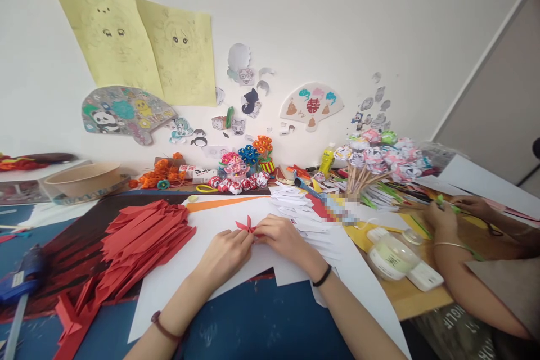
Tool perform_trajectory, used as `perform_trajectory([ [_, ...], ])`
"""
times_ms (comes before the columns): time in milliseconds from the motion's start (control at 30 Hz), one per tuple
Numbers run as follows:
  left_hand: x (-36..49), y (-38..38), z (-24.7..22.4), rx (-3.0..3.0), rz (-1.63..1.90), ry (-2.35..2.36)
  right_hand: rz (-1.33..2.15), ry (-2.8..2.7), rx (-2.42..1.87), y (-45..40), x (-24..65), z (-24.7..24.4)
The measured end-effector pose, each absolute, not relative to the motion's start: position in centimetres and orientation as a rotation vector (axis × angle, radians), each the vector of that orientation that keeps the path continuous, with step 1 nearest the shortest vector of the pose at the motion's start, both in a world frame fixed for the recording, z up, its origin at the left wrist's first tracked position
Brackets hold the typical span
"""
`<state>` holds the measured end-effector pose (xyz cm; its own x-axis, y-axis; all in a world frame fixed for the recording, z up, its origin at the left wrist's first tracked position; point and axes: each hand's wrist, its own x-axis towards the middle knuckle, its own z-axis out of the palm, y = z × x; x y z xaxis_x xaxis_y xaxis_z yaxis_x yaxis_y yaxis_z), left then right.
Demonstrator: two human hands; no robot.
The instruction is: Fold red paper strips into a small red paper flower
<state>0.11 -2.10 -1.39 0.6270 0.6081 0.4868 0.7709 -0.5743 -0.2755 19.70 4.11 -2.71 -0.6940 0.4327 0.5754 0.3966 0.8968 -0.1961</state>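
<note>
Between my two hands is a small folded red paper piece (246,225), its pointed tips sticking up above my fingers. My left hand (228,253) grips it from the left with bent fingers. From the right, my right hand (282,238) pinches the same piece, and the fingertips of both hands meet around its base. Both hands are over a large white paper sheet (169,287). A pile of folded red paper strips (143,239) lies to the left of my left hand. Several white paper strips (301,211) are spread beyond my right hand.
A blue glue gun (23,278) is at the far left. A clear bottle of glue (388,256) stands at right, near a co-worker's hands (445,214) holding something green. Paper flowers (375,154), a round bowl (83,177) and a yellow bottle (327,160) line the back.
</note>
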Motion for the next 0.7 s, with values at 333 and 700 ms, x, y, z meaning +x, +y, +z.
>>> perform_trajectory([
  [333, -0.06, -1.95, -1.24, -2.354, -0.563, -1.09, -0.044, -2.452, -0.583, 3.45, 19.71, -2.0],
  [700, -0.2, -1.72, -2.06, -2.323, -0.637, -1.165, -0.207, -2.37, -0.52, 3.17, 19.47, -2.08],
])
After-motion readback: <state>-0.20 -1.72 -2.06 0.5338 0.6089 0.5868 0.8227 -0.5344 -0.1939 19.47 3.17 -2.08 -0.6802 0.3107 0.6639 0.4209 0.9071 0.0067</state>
